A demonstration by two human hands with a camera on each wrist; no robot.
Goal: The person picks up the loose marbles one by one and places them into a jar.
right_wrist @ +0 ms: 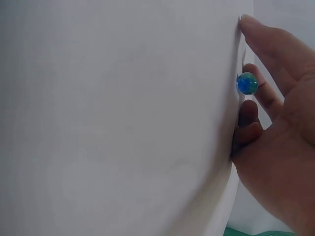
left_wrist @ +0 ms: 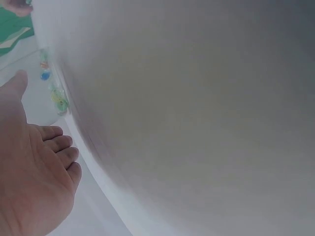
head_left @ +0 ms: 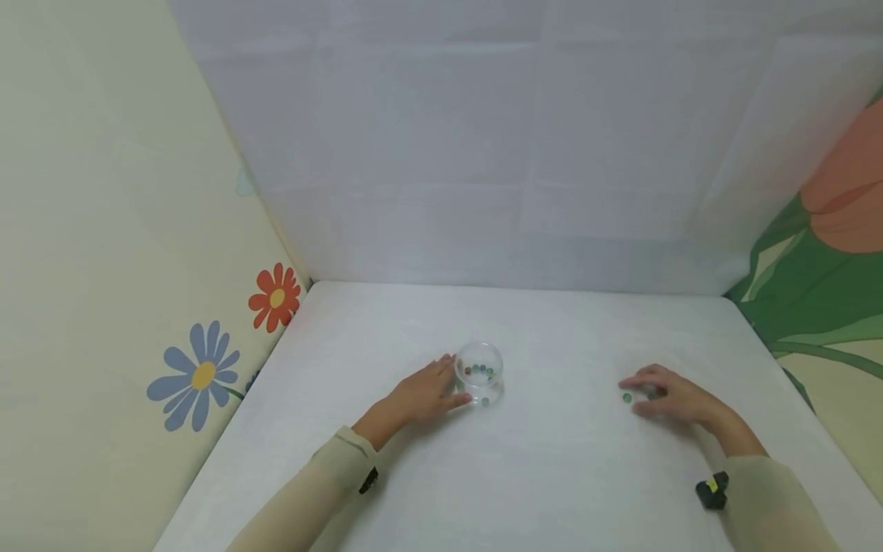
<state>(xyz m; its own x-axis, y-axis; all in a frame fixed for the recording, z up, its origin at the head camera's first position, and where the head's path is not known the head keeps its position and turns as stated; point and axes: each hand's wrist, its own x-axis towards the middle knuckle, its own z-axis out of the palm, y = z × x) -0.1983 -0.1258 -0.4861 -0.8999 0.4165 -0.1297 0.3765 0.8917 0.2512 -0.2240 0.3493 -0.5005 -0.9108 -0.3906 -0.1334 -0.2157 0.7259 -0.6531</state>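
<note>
My left hand (head_left: 428, 391) rests beside a clear round container (head_left: 479, 377), its fingers and thumb spread at the container's left side. Several colored marbles lie inside, among them a blue one (left_wrist: 45, 75) in the left wrist view. Whether the thumb touches the wall I cannot tell. Far to the right, my right hand (head_left: 672, 397) is low over the table, thumb and forefinger apart around a green-blue marble (head_left: 627, 398). The right wrist view shows that marble (right_wrist: 247, 83) on the white surface in the gap, with the lower fingers bent beneath the palm.
A white cloth covers the table (head_left: 552, 475), and a white sheet (head_left: 524, 153) hangs behind it. Flower-printed walls stand at left and right. Small black devices are strapped at both sleeves, the right one (head_left: 712, 491) showing most.
</note>
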